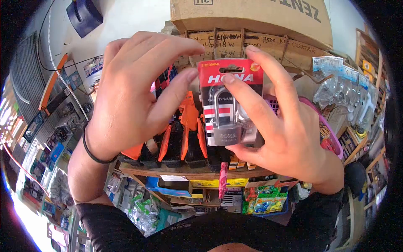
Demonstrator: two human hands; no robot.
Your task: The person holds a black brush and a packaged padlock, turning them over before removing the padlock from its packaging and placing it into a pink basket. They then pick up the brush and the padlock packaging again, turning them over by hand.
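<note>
A padlock in a blister pack (226,133) with a red and black card is held up in front of me, its long shackle upright. My right hand (281,126) grips the pack from the right, thumb under the lower edge and a finger across the front near the top. To the left is my left hand (134,92), with a dark band on the wrist. Its thumb and fingers are apart in a curve, the thumb tip close to the card's upper left edge. Orange-handled tools (188,113) stand in black holders behind and below the pack.
A large cardboard box (252,21) sits atop a wooden rack with handwritten labels (268,40). Clear plastic packs (342,84) hang at right, beside a pink basket (333,136). Below the wooden shelf edge (176,170) are a blue box (161,187) and colourful packets (266,200).
</note>
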